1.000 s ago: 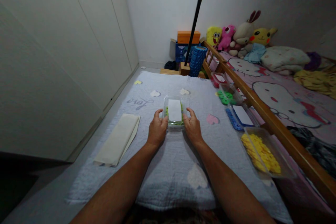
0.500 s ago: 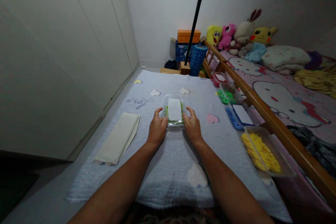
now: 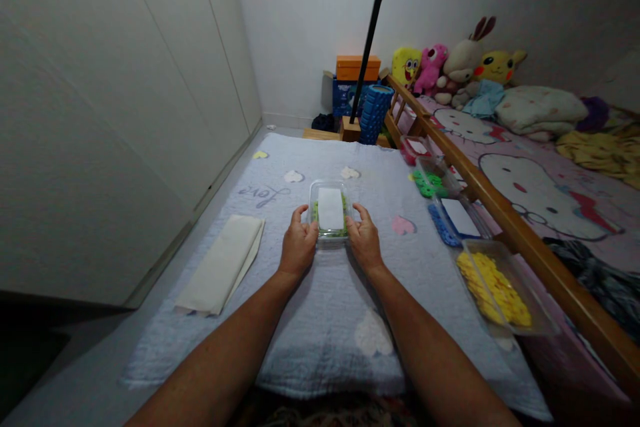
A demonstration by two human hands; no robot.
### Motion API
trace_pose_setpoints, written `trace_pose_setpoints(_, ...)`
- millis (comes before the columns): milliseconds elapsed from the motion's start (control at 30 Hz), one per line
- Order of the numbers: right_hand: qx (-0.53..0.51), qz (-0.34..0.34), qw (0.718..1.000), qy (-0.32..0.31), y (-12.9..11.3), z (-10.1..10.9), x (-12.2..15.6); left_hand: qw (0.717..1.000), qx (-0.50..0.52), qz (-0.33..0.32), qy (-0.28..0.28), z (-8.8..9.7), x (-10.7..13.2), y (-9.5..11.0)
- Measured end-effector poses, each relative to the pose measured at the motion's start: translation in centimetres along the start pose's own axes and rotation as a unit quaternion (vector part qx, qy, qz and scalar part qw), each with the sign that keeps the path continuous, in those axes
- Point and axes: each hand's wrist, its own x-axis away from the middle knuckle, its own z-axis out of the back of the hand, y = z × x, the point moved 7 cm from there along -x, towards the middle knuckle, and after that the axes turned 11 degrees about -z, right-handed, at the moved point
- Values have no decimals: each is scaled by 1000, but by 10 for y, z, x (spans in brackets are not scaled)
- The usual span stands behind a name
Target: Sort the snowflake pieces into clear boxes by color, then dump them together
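A clear plastic box [image 3: 331, 235] with light-green pieces inside and a white label on its lid sits in the middle of the cloth-covered table [image 3: 320, 327]. My left hand [image 3: 299, 240] grips its near left side, thumb against the edge. On the opposite side my right hand [image 3: 364, 237] holds the near right edge in the same way. The undersides of the fingers are partly hidden. Left of the hands lies a folded cream cloth or paper [image 3: 223, 265].
Along the right edge stand boxes with red [image 3: 413, 151], green [image 3: 430, 183], blue [image 3: 445, 225] and yellow pieces [image 3: 493, 290]. A wooden bed rail [image 3: 465, 170] runs beside them. Behind the table are a black pole [image 3: 370, 40] and a blue foam roller [image 3: 375, 115]. A white wardrobe [image 3: 125, 113] fills the left.
Both hands keep their hold on the box, which stays in place on the cloth. The whole view has shifted very slightly.
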Motion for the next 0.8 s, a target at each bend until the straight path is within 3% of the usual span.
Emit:
trace_pose_setpoints(500,-37,-9,999,-5,2,1,2,999,43,8,-15,-5,0,-3)
trace_pose_setpoints(667,-40,-18,999,11,10,12,-4,992,111,33,-40,-13,2,-1)
trace_pose_setpoints(800,-36,-19,999,26,17,24,-12,993,94,9,-70,-18,1,3)
